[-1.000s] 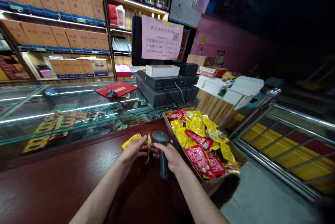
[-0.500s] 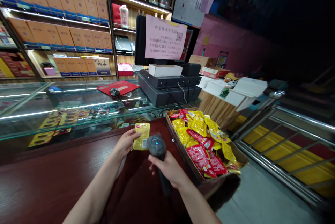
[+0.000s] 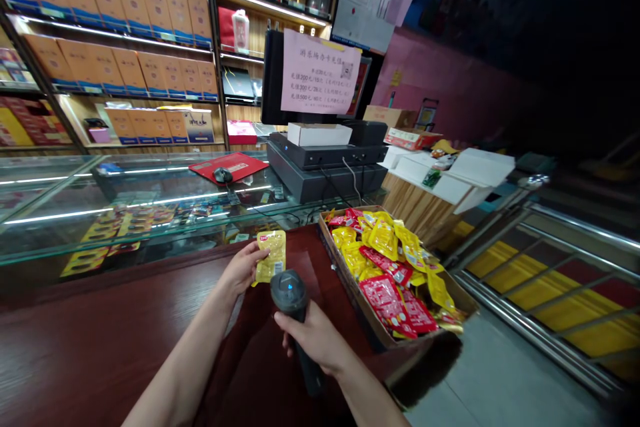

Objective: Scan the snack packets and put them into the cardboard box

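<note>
My left hand (image 3: 246,267) pinches the left edge of a yellow snack packet (image 3: 271,255), held upright with a small barcode at its lower right. In my right hand (image 3: 313,334) is a dark barcode scanner (image 3: 289,290), its handle gripped by wrapped fingers. The scanner's head, with a small blue light on top, sits just below the packet's barcode and points toward it; I cannot tell if they touch. Right of my hands stands an open cardboard box (image 3: 350,280) full of yellow and red packets (image 3: 387,304).
Dark red wooden tabletop (image 3: 100,347) lies under my hands. Behind it is a glass display counter (image 3: 150,214) with a mouse (image 3: 223,175) on a red mat and a monitor bearing a pink sign (image 3: 320,70). A metal railing (image 3: 550,274) runs along the right.
The scanner in my right hand has moved slightly left and down, nearer below the packet's barcode. My left hand keeps the packet almost in place. The view has shifted a little.
</note>
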### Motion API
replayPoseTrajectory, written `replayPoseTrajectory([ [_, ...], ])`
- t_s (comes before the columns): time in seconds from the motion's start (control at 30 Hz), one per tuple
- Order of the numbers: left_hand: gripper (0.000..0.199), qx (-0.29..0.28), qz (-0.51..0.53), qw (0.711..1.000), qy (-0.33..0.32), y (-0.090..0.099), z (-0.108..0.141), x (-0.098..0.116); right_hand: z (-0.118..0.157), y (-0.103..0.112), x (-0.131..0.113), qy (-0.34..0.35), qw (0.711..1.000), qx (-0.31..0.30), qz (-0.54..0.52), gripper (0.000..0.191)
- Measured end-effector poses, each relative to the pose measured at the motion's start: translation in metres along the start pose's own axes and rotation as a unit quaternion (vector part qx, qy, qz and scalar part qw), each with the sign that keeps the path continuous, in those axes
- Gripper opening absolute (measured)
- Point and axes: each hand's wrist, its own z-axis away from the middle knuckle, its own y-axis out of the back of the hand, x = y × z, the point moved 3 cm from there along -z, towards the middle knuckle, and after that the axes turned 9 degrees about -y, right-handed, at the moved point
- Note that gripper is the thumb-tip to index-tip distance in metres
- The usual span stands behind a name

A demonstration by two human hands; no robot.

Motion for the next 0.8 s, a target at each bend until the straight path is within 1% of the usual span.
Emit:
replayPoseTrajectory([
  [0.17, 0.032, 0.013, -0.008, 1.000, -0.014, -0.006, 0.003, 0.006, 0.001, 0.001, 0.001, -0.001, 1.000, 0.007, 0.000, 0.038],
  [0.33, 0.028, 0.021, -0.021, 0.999, -0.030, -0.011, 0.005, 0.009, 0.000, 0.003, 0.002, 0.018, 1.000, 0.001, -0.013, 0.038],
  [0.4, 0.028, 0.012, -0.019, 1.000, -0.018, -0.012, 0.006, 0.008, 0.002, 0.007, -0.002, 0.057, 0.998, 0.032, -0.017, 0.038],
  [0.5, 0.027, -0.020, -0.006, 1.000, 0.016, -0.018, 0.011, 0.007, 0.007, 0.017, -0.015, 0.119, 0.987, 0.102, -0.021, 0.042],
  [0.57, 0.028, -0.049, 0.005, 0.998, 0.037, -0.028, 0.018, 0.007, 0.010, 0.022, -0.025, 0.126, 0.986, 0.104, -0.042, 0.046],
  [0.63, 0.032, -0.082, 0.021, 0.995, 0.060, -0.041, 0.026, 0.006, 0.013, 0.028, -0.034, 0.133, 0.986, 0.072, -0.072, 0.048],
  [0.7, 0.038, -0.113, 0.038, 0.990, 0.078, -0.056, 0.034, 0.005, 0.018, 0.037, -0.043, 0.154, 0.982, 0.048, -0.098, 0.050],
  [0.8, 0.043, -0.130, 0.043, 0.987, 0.083, -0.082, 0.039, 0.005, 0.029, 0.055, -0.056, 0.182, 0.975, 0.049, -0.115, 0.049],
])
